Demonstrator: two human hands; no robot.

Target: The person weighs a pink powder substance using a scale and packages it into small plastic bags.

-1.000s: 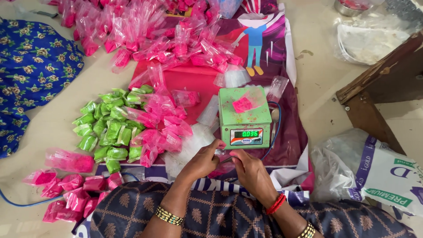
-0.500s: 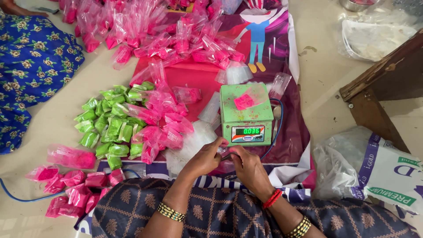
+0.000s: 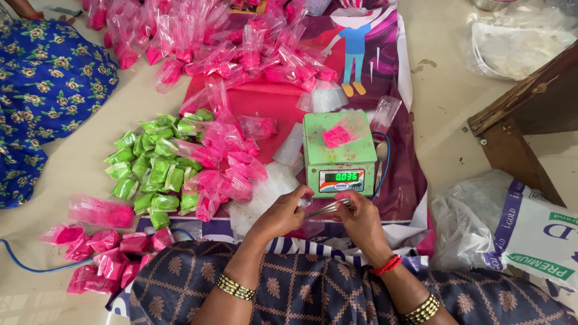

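Clear little bag (image 3: 322, 209) sits between both hands, just in front of the green scale (image 3: 338, 150). Biggest of all is the purple sheet (image 3: 400, 180) under everything. Next comes the heap of pink packets (image 3: 241, 42), then the green packets (image 3: 156, 168). Left hand (image 3: 280, 213) and right hand (image 3: 361, 219) are close together, both pinching the bag.

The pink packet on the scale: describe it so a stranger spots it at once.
Start at the green scale on the purple printed mat, just beyond both hands. The pink packet lies alone on the scale's flat top. Every other pink packet lies on the mat or the floor.
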